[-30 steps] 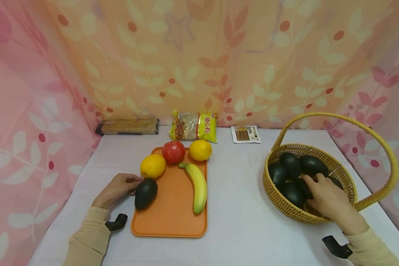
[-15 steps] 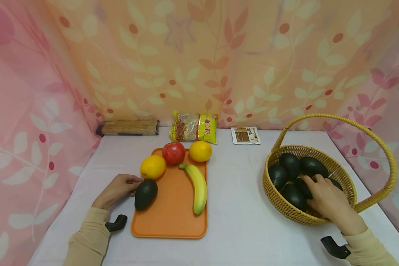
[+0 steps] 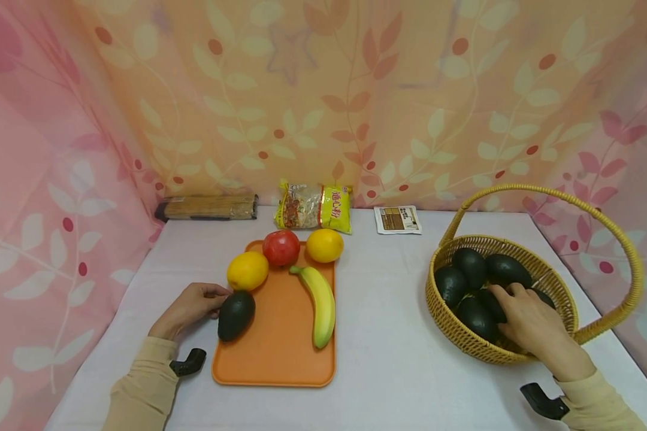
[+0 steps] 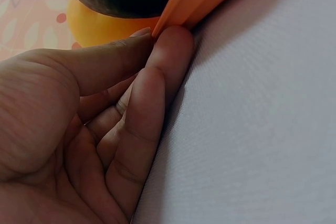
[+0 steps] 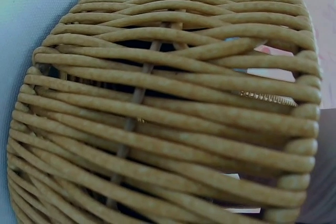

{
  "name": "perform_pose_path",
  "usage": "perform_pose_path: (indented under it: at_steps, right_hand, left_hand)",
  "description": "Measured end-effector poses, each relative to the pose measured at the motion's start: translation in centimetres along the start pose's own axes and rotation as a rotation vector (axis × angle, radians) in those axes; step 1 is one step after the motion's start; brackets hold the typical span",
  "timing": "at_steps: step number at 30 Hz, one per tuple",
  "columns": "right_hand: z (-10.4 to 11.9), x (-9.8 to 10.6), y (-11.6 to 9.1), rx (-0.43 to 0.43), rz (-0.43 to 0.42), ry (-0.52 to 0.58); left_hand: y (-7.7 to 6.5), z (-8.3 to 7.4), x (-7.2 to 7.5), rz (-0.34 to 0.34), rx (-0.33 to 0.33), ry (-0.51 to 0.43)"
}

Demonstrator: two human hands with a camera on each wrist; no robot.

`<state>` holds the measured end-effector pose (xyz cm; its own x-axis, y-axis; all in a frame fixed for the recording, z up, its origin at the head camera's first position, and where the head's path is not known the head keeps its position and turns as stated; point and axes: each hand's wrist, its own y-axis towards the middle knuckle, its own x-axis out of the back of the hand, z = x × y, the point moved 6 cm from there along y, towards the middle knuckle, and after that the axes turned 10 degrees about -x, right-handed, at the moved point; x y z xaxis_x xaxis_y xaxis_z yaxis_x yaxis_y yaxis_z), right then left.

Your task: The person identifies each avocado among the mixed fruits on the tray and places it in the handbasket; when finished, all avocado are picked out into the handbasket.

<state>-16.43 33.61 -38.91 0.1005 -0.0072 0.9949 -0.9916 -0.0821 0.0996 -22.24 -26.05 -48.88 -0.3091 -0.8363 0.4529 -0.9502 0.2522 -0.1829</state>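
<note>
My left hand (image 3: 191,306) pinches the left edge of an orange tray (image 3: 275,366); in the left wrist view the thumb lies over the rim and a fingertip sits beneath it. Close by on the tray is a dark avocado (image 3: 236,316). A yellow lemon (image 3: 247,270), a red pomegranate (image 3: 281,247), another lemon (image 3: 324,245) and a banana (image 3: 323,308) also lie there. Inside a wicker basket (image 3: 460,338), my right hand (image 3: 534,320) has its fingers curled over an avocado (image 3: 489,304), among several others. The right wrist view shows mainly the basket's woven wall (image 5: 173,87), which hides that hand.
The basket's tall handle (image 3: 633,263) arches up behind and to the right of my right hand. Along the back stand a bundle of sticks (image 3: 210,206), a yellow pasta bag (image 3: 314,206) and a small packet (image 3: 398,219). Patterned curtains enclose the white table (image 3: 383,335).
</note>
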Motion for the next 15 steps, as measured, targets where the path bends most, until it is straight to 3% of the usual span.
perform_pose_path:
  at_steps: [10,15]
  right_hand:
    - [0.3,0.3,0.0,0.026,0.01,-0.012]
    - [1.1,1.5,0.4,0.063,-0.009,-0.041]
  left_hand:
    - [-0.1,-0.3,0.0,-0.011,0.009,0.007]
    - [-0.2,-0.3,0.0,-0.016,0.013,0.005]
